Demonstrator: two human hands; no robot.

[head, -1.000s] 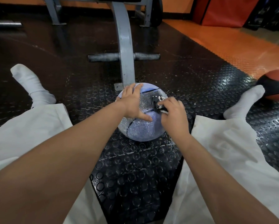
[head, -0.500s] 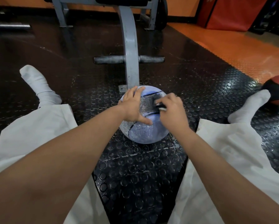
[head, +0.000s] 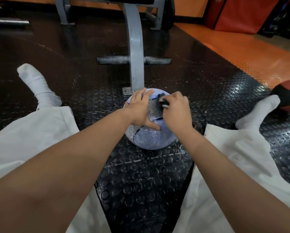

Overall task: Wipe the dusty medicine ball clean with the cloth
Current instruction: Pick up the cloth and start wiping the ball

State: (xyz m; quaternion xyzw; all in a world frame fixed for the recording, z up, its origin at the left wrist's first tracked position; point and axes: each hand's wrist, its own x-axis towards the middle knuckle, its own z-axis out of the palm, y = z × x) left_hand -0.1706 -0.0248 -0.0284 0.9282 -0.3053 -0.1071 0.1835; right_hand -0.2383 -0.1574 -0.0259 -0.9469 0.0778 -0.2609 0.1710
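One head-worn wide-angle camera looks forward and down from above the seated person. The right hand (head: 176,113) gripping the cloth (head: 161,100) sits near, just above frame centre.

The floor (head: 140,182) is black and bumpy, with an orange part (head: 241,52) on the right. The dusty medicine ball (head: 151,138) sits on the black part, just by the foot of a grey metal frame (head: 135,47). A red and black ball (head: 288,96) lies far right, by a white sock (head: 256,115).
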